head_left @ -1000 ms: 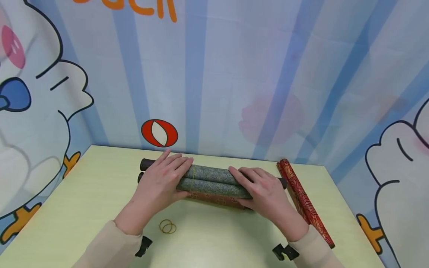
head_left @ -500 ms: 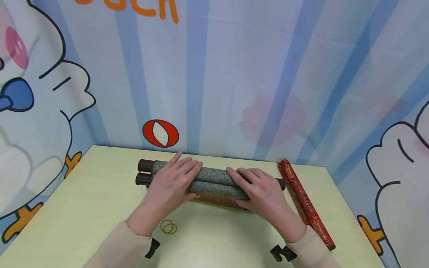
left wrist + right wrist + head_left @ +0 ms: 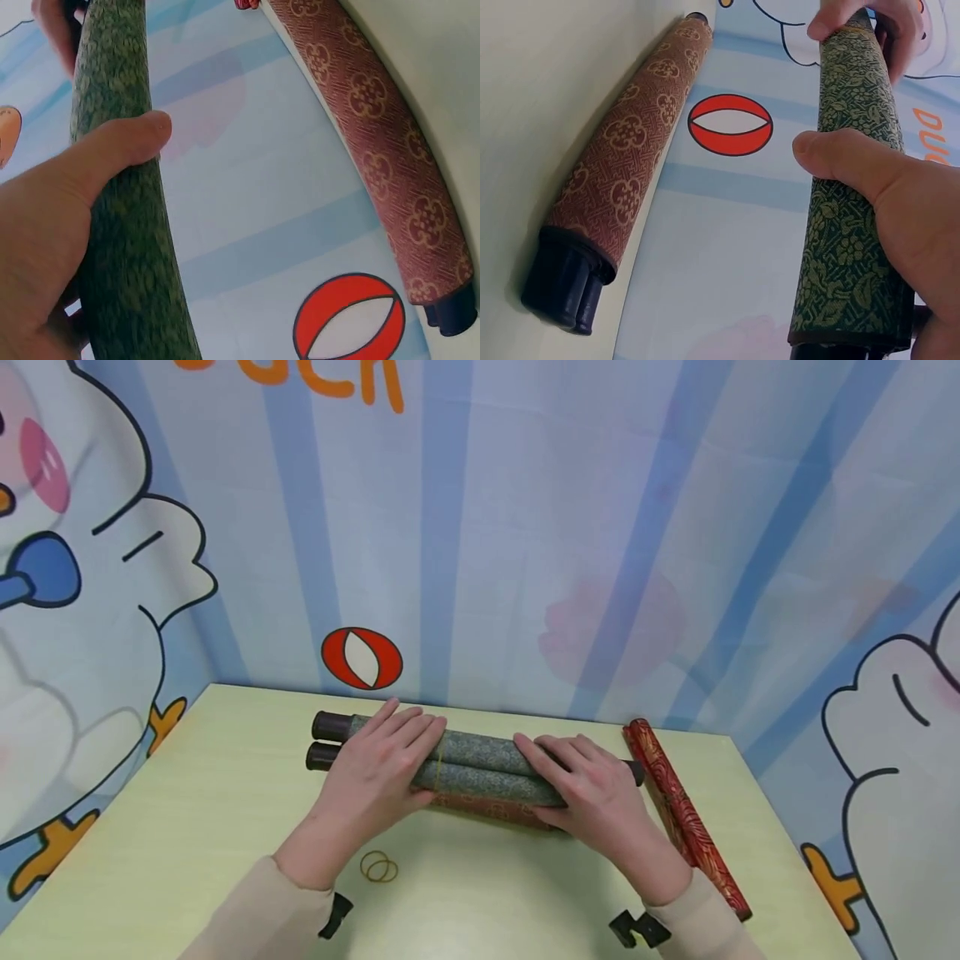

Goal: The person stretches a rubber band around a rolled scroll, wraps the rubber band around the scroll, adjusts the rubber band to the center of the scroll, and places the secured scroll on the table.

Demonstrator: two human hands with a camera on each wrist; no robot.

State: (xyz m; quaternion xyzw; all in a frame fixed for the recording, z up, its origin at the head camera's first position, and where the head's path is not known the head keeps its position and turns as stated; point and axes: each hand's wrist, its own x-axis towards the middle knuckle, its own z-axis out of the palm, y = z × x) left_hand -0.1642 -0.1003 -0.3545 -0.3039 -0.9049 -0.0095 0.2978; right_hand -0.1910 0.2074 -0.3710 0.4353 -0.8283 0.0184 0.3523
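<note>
A green patterned scroll [image 3: 487, 768], wound as two side-by-side rolls with dark end knobs, is held between both hands. A thin yellow rubber band [image 3: 439, 764] crosses both rolls beside the left fingers. My left hand [image 3: 378, 768] grips the scroll near its left end, thumb [image 3: 139, 139] along the near side. Toward the other end my right hand [image 3: 592, 781] grips it in the same way. Behind and below it a brownish-red scroll [image 3: 630, 142] with gold flowers lies on the table, partly covered in the head view. Both wrist views show a gap between the two scrolls.
Two loose yellow rubber bands [image 3: 378, 867] overlap on the pale yellow table [image 3: 225, 777], nearer the person. At the right a bright red and gold scroll [image 3: 686, 818] lies slantwise. A cartoon-printed curtain [image 3: 495, 543] closes off the back and sides.
My left hand slid right along the green scroll, uncovering its left knobs and hiding the rubber band, then moved slightly back left so the band shows again. The right hand has barely moved.
</note>
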